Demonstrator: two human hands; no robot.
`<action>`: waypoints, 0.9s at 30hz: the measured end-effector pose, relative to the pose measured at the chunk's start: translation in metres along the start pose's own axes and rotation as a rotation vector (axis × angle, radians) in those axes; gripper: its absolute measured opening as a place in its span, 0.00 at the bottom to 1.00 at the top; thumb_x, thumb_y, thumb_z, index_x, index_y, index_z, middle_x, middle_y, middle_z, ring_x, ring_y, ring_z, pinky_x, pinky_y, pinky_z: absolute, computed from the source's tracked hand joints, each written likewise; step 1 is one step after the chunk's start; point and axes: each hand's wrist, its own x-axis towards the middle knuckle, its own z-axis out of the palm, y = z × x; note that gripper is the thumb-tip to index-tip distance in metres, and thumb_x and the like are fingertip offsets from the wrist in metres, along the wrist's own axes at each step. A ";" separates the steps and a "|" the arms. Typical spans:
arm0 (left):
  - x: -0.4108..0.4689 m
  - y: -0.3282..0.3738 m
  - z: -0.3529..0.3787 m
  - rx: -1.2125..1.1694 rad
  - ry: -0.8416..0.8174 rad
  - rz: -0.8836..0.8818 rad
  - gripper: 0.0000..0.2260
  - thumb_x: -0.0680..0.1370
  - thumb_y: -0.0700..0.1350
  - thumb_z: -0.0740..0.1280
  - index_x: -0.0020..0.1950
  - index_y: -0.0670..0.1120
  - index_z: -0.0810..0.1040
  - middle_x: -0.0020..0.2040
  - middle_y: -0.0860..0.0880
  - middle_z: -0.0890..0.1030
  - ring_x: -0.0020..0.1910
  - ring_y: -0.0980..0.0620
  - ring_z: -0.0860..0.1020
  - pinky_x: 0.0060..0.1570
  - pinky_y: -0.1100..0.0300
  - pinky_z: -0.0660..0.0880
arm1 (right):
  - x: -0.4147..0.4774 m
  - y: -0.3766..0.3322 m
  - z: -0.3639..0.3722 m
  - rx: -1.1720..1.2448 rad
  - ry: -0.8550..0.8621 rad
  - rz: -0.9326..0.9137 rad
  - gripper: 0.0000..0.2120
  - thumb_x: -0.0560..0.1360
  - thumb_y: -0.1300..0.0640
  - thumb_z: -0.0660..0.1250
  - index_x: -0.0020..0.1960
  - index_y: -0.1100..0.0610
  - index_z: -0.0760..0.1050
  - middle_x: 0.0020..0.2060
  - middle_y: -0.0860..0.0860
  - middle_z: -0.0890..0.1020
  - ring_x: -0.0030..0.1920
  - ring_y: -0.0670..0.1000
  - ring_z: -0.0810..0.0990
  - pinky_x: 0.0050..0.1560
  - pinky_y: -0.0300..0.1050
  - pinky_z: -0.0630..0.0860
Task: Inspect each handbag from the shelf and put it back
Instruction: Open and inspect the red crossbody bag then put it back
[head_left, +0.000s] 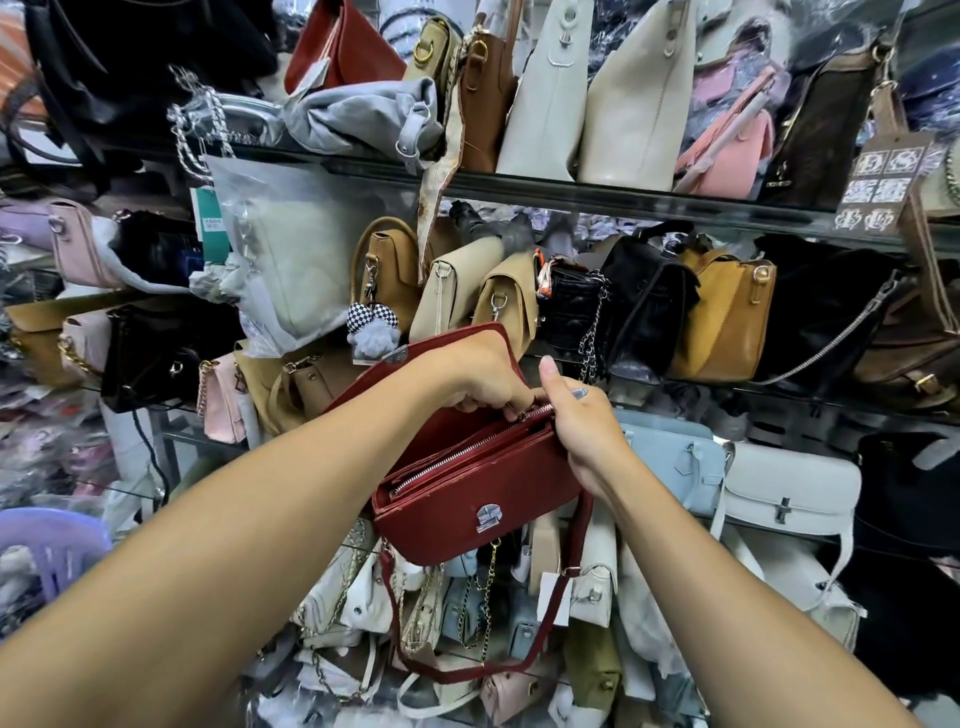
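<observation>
A dark red handbag (467, 499) with a silver turn-lock clasp hangs in mid-air in front of the shelves, its flap lifted and its inner zip partly open. My left hand (483, 379) reaches over the flap and pinches the zip pull at the bag's far end. My right hand (582, 421) grips that end of the bag from the side, thumb up. The bag's red strap (545, 644) dangles below in a loop.
Glass shelves (623, 195) are packed with handbags: white totes (628, 98) above, tan (727, 317) and black bags at hand height, a pale blue bag (670, 462) and a white one (789, 488) to the right. A heap of bags lies below. A purple stool (52, 545) stands at the left.
</observation>
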 end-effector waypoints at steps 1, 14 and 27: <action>0.000 -0.001 0.000 0.009 0.013 0.003 0.02 0.69 0.36 0.70 0.37 0.40 0.81 0.23 0.48 0.68 0.21 0.51 0.60 0.24 0.65 0.57 | 0.001 0.001 0.000 -0.008 0.017 0.004 0.27 0.82 0.38 0.61 0.44 0.59 0.86 0.39 0.60 0.87 0.43 0.56 0.84 0.53 0.57 0.81; 0.002 -0.021 0.002 0.107 0.035 -0.039 0.08 0.68 0.41 0.73 0.40 0.36 0.85 0.30 0.44 0.72 0.28 0.47 0.66 0.30 0.60 0.63 | 0.006 -0.001 -0.003 -0.058 0.107 0.001 0.30 0.79 0.33 0.63 0.45 0.60 0.85 0.43 0.66 0.85 0.45 0.67 0.85 0.53 0.65 0.81; 0.003 -0.039 -0.011 0.328 0.049 -0.105 0.05 0.69 0.40 0.74 0.37 0.42 0.80 0.31 0.47 0.74 0.31 0.47 0.73 0.27 0.62 0.70 | 0.016 -0.004 -0.016 0.008 0.232 0.060 0.28 0.77 0.33 0.63 0.40 0.57 0.85 0.38 0.55 0.87 0.46 0.61 0.86 0.58 0.63 0.82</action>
